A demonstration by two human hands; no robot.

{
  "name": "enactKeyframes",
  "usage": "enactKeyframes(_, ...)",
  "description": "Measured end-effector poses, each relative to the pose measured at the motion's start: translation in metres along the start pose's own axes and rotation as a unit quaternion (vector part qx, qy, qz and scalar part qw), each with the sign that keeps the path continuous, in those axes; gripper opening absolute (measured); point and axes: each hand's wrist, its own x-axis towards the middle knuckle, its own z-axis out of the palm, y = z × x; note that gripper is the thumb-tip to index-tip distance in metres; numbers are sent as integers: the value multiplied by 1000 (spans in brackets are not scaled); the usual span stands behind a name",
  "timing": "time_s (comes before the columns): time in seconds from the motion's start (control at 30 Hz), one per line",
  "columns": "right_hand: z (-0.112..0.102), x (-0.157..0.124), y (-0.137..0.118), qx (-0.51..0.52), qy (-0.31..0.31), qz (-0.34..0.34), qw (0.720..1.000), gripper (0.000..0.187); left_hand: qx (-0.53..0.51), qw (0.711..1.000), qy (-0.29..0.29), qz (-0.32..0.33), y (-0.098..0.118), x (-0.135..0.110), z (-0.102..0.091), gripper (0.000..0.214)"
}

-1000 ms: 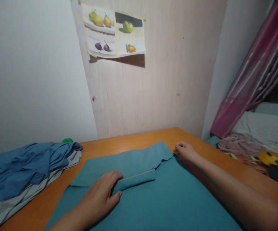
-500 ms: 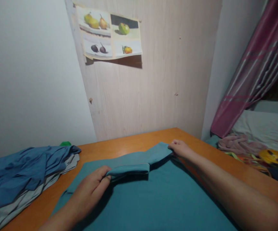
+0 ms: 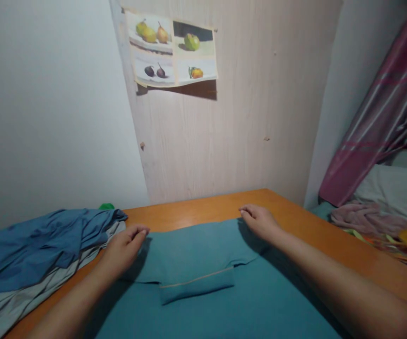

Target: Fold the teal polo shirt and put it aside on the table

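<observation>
A teal garment (image 3: pixel 203 310) lies spread over the table in front of me. Its far part is folded toward me, and a collar-like band (image 3: pixel 198 288) with a thin pale line along it rests on the cloth below. My left hand (image 3: pixel 127 245) hovers at the far left corner of the fold, fingers closed, with no cloth visible between them. Closed too, my right hand (image 3: pixel 259 221) is just above the far right corner, its fingertips apart from the cloth edge. Both hands cast shadows on the fabric.
A crumpled blue garment (image 3: pixel 48 245) lies over a grey cloth (image 3: pixel 9 310) on the left of the orange table (image 3: pixel 189 212). Fruit pictures (image 3: pixel 173 52) hang on the wall behind. At right are a maroon curtain (image 3: pixel 351 165) and a pinkish cloth (image 3: pixel 369 216).
The garment's far part and its collar-like band have come down toward me and now lie flat. Both hands have let go of the cloth; my left hand has moved left and farther away.
</observation>
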Motion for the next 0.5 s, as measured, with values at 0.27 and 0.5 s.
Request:
enactKeyframes(0.27, 65, -13, 22, -108, -78, -61, 989, 60, 120, 986, -102, 59, -38, -14, 33, 59)
enactKeyframes(0.5, 70, -16, 62, -167, -150, 15, 974, 74, 238, 959, -151, -17, -39, -24, 28, 75)
